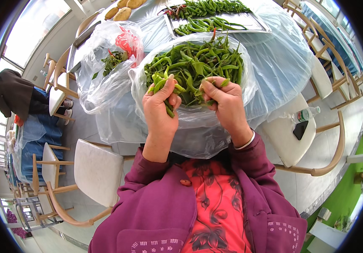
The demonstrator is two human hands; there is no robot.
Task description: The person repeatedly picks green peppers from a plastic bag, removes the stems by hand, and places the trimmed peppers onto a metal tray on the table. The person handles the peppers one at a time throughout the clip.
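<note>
A pile of green chili peppers (187, 60) fills a clear plastic bag (251, 76) at the near edge of the table. Above the pile's left side, my left hand (164, 101) grips several green peppers, their ends showing past the thumb and below the fingers. My right hand (224, 99) is over the pile's right side, its thumb and fingers pinching a bit of green leaf or stem. Left of the pile, a second clear bag (105, 91) holds leafy scraps (113, 61) with some red bits. Beyond the pile, a metal tray (254, 25) bears more green peppers and a few red ones.
Several potatoes (122, 14) lie at the table's far left, near another metal tray (73, 58). Thin plastic sheeting (276, 69) covers the table. Chairs stand on both sides; the right one (290, 136) bears a plastic bottle (307, 114) and a phone (300, 130). A person (14, 91) bends at far left.
</note>
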